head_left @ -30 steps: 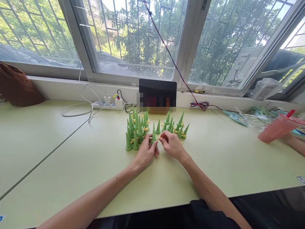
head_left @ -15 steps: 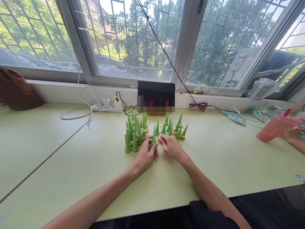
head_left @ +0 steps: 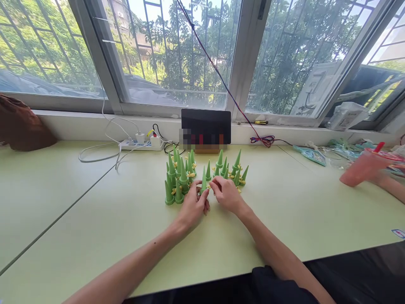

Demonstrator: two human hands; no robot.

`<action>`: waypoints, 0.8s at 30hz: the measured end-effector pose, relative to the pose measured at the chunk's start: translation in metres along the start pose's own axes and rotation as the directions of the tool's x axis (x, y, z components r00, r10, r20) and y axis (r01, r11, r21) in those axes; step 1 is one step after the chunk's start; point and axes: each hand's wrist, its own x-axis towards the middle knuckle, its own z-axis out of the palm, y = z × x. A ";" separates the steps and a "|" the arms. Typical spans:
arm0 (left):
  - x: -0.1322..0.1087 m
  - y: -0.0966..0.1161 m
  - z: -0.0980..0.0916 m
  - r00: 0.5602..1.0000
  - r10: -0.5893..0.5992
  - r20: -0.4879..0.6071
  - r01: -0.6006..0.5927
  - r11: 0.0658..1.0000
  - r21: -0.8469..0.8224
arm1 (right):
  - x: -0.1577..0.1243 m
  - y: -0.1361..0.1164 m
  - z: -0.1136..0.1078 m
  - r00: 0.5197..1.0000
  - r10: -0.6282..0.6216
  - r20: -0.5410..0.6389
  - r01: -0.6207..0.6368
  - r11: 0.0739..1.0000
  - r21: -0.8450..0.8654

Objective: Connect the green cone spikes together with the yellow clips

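My left hand is closed around the base of an upright green cone on the pale green table. Beside it my right hand pinches a small yellow piece against the cone's side. A cluster of green cones with yellow pieces stands just left of my hands. A second cluster of green cones stands behind my right hand.
A black device leans on the window sill behind the cones. A white power strip with cables lies to the left, a brown bag at far left. Another person's hand holds a pink cup at the right, near plastic bags.
My hands stay on the same cone with only slight finger shifts. The other person's pink cup at the right has moved a little.
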 end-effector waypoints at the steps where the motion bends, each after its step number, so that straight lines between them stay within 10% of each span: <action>1: 0.000 0.000 0.000 1.000 -0.011 -0.006 0.011 1.000 -0.007 | 0.000 0.000 0.000 1.000 -0.006 0.000 0.006 1.000 0.018; 24: -0.001 0.001 0.001 1.000 -0.020 -0.013 0.020 0.999 -0.051 | -0.001 0.001 -0.001 0.999 -0.030 0.033 0.026 0.992 0.122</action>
